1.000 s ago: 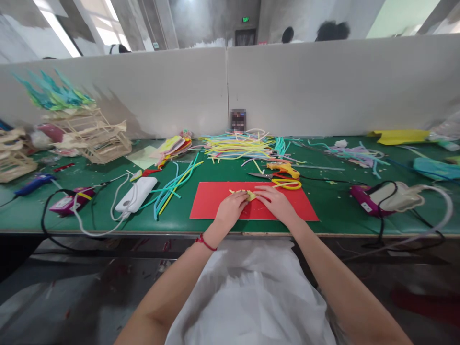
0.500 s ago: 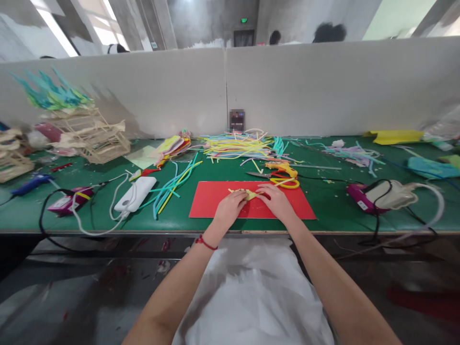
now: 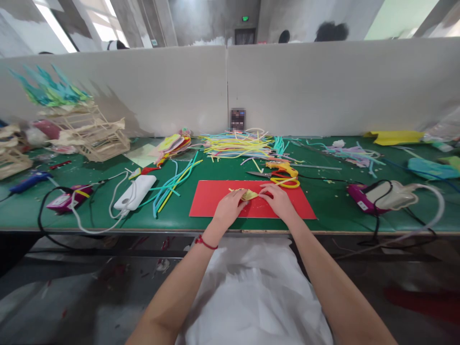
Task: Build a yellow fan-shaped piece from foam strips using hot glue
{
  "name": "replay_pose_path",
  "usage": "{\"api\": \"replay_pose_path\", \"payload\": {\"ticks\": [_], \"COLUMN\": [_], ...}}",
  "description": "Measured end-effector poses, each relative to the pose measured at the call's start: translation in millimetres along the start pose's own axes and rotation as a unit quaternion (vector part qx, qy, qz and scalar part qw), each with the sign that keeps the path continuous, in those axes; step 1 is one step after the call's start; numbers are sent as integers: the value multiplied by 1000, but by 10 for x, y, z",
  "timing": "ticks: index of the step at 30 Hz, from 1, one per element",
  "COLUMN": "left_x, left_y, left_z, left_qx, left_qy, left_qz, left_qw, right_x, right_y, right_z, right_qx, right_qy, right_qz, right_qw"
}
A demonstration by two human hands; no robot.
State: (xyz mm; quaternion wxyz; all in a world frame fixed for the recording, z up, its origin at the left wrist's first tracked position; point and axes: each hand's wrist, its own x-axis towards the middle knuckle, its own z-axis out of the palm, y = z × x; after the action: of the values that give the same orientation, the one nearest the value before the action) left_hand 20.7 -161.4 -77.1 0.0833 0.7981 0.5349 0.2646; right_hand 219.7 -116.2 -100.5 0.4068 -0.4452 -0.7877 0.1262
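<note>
A small yellow folded piece (image 3: 249,194) lies on a red sheet (image 3: 212,201) on the green table (image 3: 323,201). My left hand (image 3: 229,208) pinches its left side with the fingers closed. From the right, my right hand (image 3: 278,201) presses its fingertips on the same piece. Yellow-handled scissors (image 3: 283,181) and a yellow glue gun (image 3: 282,167) lie just beyond my right hand.
A heap of coloured strips (image 3: 239,143) lies at the back centre. A white power bank (image 3: 135,192) with cables and teal strips (image 3: 172,184) sits left. A purple device (image 3: 359,197) with cord lies right. Wooden frames (image 3: 93,136) stand far left. A white divider (image 3: 287,86) backs the table.
Both hands have stayed on the yellow piece, shifting only slightly. The piece shows a little more between the fingers now.
</note>
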Motion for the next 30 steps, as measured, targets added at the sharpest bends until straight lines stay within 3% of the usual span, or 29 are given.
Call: {"api": "replay_pose_path", "payload": {"ticks": [8, 19, 26, 30], "left_x": [14, 20, 32, 23], "left_y": [-8, 7, 17, 18], "left_z": [-4, -13, -13, -14], "left_qx": [-10, -4, 1, 3], "left_qy": [-18, -14, -17, -22], "left_qz": [-19, 3, -4, -7], "left_qw": [1000, 1000, 1000, 1000], "right_x": [-18, -37, -39, -38], "right_y": [33, 0, -94, -102], "right_z": [2, -11, -43, -46], "right_qx": [1, -50, -37, -49], "right_qy": [38, 85, 3, -9], "right_qz": [8, -5, -36, -39], "right_qw": [999, 995, 999, 998]}}
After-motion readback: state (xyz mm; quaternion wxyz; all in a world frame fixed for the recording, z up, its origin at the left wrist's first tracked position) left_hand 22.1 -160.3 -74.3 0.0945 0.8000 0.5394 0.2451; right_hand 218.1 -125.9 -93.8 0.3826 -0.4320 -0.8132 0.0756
